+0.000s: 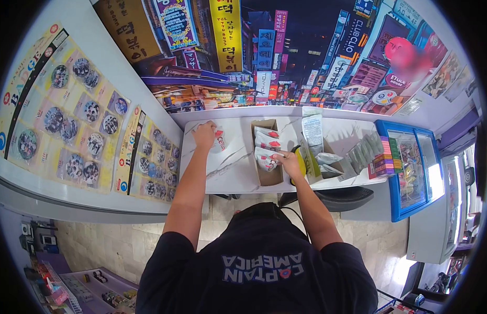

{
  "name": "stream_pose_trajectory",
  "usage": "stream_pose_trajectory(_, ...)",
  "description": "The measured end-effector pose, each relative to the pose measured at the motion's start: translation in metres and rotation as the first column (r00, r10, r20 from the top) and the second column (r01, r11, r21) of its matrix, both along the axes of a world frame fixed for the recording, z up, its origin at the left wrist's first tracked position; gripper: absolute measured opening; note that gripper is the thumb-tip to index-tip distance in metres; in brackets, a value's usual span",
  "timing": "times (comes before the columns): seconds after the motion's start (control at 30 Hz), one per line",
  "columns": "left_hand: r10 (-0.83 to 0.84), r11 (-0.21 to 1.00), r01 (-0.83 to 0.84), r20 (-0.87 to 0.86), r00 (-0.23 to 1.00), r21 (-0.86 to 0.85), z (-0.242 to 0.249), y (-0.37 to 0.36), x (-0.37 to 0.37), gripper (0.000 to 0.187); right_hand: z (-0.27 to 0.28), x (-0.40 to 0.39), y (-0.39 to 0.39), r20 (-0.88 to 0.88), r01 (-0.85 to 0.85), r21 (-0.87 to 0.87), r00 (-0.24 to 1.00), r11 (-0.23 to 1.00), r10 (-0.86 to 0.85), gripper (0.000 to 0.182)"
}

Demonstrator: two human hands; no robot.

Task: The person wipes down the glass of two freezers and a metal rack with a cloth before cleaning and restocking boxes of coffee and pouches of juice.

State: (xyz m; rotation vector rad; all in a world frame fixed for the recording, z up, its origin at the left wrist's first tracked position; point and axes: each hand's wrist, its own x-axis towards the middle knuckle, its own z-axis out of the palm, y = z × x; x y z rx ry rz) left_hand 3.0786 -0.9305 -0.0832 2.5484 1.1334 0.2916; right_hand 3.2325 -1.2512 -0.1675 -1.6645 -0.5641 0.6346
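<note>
My left hand [204, 134] is at the left end of the marbled white table, with its fingers curled at the upper left edge of a white packet with red print [219, 142]. The hand itself partly hides that contact. My right hand [291, 164] pinches the right edge of another white packet with red print [266, 158]. This one is in an open cardboard box [269, 178], in front of several similar packets [267, 137] lined up in a row.
Right of the box are a yellow roll of tape [299, 161], partly hidden, and another open box with silver pouches [328, 158]. Small coloured boxes [384, 159] stand beside a blue-framed freezer [411, 172]. A badge display [70, 112] borders the left; a dark chair [343, 199] is below the table.
</note>
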Motion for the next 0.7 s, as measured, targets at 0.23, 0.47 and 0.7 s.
stream_pose_trajectory(0.23,-0.089,0.996,0.088,0.153,0.984,0.012,-0.019,-0.002,-0.023,0.018,0.029,-0.003,-0.008,0.236,0.006,-0.187,0.971,0.982,0.04,0.033)
stream_pose_trajectory(0.47,-0.349,0.918,0.384,0.253,0.902,-0.103,0.057,-0.05,-0.047,0.017,0.116,-0.027,-0.011,0.692,-0.015,-0.062,0.72,0.998,0.054,0.051)
stream_pose_trajectory(0.7,-0.533,0.805,0.577,0.257,0.806,-0.138,0.113,-0.135,-0.034,0.016,0.175,-0.062,-0.006,0.502,-0.255,-0.151,0.812,0.955,0.297,0.04)
